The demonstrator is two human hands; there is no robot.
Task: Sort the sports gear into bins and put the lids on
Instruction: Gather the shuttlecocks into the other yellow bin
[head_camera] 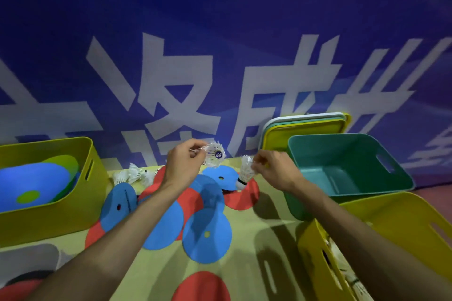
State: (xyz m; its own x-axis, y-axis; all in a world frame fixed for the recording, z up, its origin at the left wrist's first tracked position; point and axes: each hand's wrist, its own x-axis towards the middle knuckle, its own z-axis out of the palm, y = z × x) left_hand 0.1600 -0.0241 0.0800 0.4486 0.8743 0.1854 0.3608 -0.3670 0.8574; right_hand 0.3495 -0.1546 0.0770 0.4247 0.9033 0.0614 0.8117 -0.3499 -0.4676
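Hands both raised over the table's (244,264) far half, 1 shuttlecock each.

- left hand (186,161): thumb and curled fingers pinch the feather rim of left shuttlecock (215,155), held in the air in front of the banner (220,32). Round dark mark reading 66 faces the camera.
- right hand (274,168): fingertips pinch the feather tops of right shuttlecock (245,173), cork end down, just over the far blue disc (221,177). Cannot tell if the cork touches it.
- loose shuttlecocks (134,176): small white heap on the table at the far edge, left of the left hand, between it and the lime bin.
- disc pile (208,234): blue and red flat discs overlapping mid-table, under both forearms. 1 separate red disc (200,286) at the near edge.
- lime bin (49,215): far left, holds blue and green discs.
- grey bin (31,252): near left corner, something red inside.
- teal bin (354,151): far right, just beside the right hand.
- yellow bin (403,222): near right, under the right forearm; white feathered items inside, too blurred to count.
- lids (305,127): stack of 3 or so leaning on the banner behind the teal bin. All 4 bins uncovered.
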